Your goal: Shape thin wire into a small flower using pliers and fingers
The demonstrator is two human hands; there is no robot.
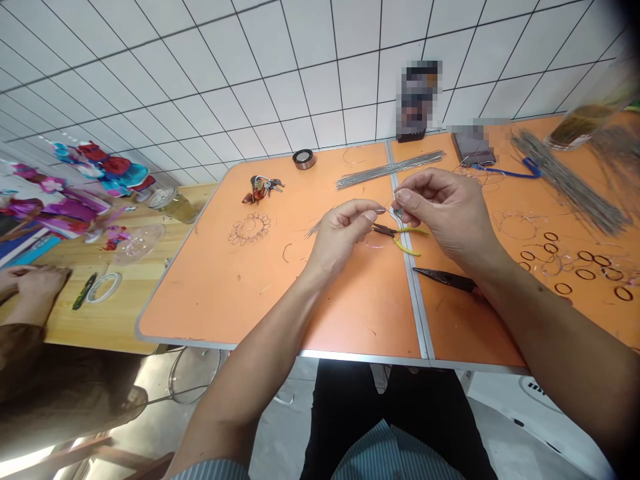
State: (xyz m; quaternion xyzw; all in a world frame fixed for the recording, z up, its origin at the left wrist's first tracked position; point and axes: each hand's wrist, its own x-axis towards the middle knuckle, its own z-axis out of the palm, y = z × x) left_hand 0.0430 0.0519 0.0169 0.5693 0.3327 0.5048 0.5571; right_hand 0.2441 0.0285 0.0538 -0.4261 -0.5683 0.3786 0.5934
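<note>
Center frame, above orange table [240, 293]: left hand [340, 233] & right hand [440, 210] raised, wrists bent inward, fingertips pinching a thin wire [389, 207] btwn them; yellow-handled pliers [400, 237] lie just below.

A pixelated dark object [418, 100] at the wall is unreadable.

Thin wire [389, 203]: fine, silvery, short length, pinched at each end between the fingertips of the left hand [345, 230] and the right hand [443, 213]. Held in the air above the orange bench [250, 293], near its centre seam, roughly level. Too thin to tell its exact shape or any bend.
</note>
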